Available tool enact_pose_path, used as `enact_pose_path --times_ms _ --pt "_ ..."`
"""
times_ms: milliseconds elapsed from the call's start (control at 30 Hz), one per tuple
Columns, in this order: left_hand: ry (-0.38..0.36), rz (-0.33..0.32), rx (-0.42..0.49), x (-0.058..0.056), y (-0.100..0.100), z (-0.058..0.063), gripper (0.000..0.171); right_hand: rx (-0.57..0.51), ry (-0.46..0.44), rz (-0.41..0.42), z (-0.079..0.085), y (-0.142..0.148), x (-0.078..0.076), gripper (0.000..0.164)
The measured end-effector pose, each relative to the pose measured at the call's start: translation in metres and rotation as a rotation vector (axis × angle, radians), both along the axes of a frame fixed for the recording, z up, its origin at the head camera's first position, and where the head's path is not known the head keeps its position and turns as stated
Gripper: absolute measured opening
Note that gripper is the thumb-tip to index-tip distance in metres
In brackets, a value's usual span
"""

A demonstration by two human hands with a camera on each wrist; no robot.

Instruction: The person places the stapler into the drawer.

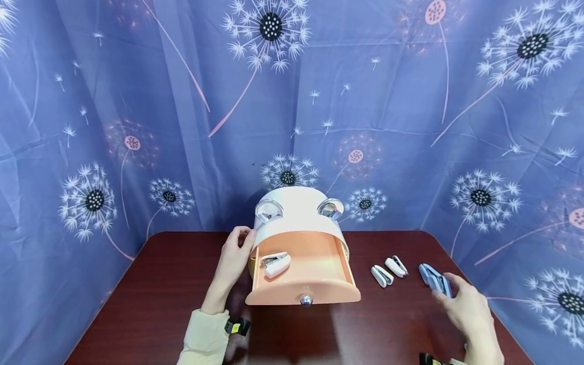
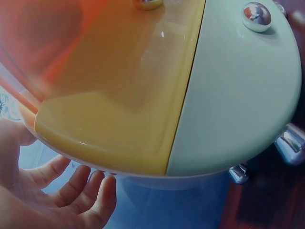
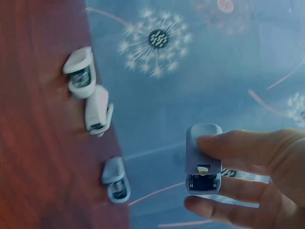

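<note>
My right hand (image 1: 470,306) pinches a small blue stapler (image 1: 440,286) between thumb and fingers, over the right side of the table. A second blue stapler (image 3: 116,179) lies on the table just beyond it. Two white staplers (image 1: 382,276) lie to the left of these. A rounded white desktop drawer unit (image 1: 296,203) has its top peach drawer (image 1: 305,291) pulled out. Inside that drawer, at the left, sits another white stapler (image 1: 277,265). My left hand (image 1: 235,256) rests at the unit's left side with loosely bent fingers, seen beside its edge in the left wrist view.
Below the peach drawer are a yellow drawer (image 2: 119,109) and a pale green drawer (image 2: 228,95), both closed, with chrome knobs. The dark red table (image 1: 173,284) carries everything. A blue dandelion-print curtain (image 1: 388,111) hangs behind and at both sides.
</note>
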State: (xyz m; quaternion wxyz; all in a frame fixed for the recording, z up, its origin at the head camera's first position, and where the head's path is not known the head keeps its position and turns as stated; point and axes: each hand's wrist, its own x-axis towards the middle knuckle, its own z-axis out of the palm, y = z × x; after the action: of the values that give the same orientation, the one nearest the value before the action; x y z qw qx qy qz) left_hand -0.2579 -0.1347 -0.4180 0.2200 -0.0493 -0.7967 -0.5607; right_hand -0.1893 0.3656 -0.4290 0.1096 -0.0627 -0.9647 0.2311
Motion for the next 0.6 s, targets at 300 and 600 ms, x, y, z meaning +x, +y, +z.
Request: enact_pose_path --times_ms 300,600 --pt "0.010 -0.006 0.000 -0.002 0.000 0.000 0.023 0.022 0.147 0.035 0.020 -0.032 0.003 0.059" --pt "0.004 0.005 -0.008 -0.002 0.000 0.000 0.024 0.013 0.248 0.112 0.036 -0.076 0.005 0.056"
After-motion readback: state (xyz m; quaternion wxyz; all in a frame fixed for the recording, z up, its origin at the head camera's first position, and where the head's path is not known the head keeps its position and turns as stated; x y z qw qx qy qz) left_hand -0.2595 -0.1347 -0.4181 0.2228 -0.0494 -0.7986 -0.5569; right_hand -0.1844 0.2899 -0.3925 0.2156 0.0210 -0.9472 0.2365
